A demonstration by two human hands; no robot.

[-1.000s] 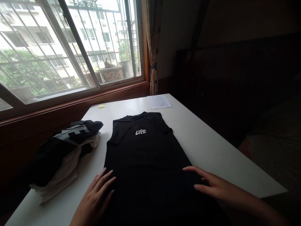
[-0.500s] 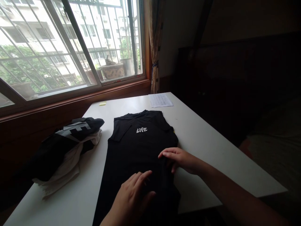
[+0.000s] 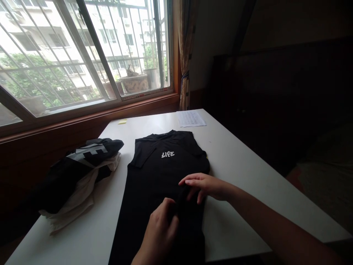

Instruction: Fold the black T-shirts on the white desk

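A black T-shirt [image 3: 154, 176] with a small white "LIFE" print lies front up, its collar at the far end and its short sleeves folded inward. My left hand [image 3: 161, 226] is closed, thumb against bent fingers, pinching cloth in the lower middle of the shirt. At the shirt's right side, my right hand [image 3: 206, 186] has its fingers curved over a raised fold of the same cloth. That fold stands up between both hands. Dark fabric and shadow partly hide the fingertips.
The white table [image 3: 239, 176] carries a heap of black and pale clothes [image 3: 82, 173] on its left. Written paper sheets [image 3: 191, 118] and yellow notes [image 3: 122, 121] lie along its far edge. Beyond stand a barred window [image 3: 91, 55] and a tied curtain [image 3: 185, 73].
My left hand has gone from open fingers to a pinch on the shirt. The right hand has shifted slightly left, and a fold of cloth has risen between the hands.
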